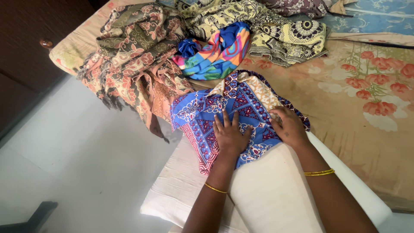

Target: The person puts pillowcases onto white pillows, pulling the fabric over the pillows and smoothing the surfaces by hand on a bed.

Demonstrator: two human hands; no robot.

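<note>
**Folded cloth perched at a cushion's end**

Plainly, from the head camera, both hands lie flat and open, palms down, gripping nothing: the left hand [230, 134] and the right hand [290, 126] press a blue and red patterned cloth [224, 110] onto the far end of a white cushion [258, 194], against a floral bed [366, 108]. My judgement: the cloth overhangs the cushion left of the left hand, so its folds could slide off toward the floor [86, 151] if pressure lifts unevenly. Beyond the fingertips lies a bright striped cloth [217, 51], with a brown paisley cloth [133, 56] hanging off the bed further left.

Both palms hide the fabric beneath. What supports the cushion is out of view.
</note>
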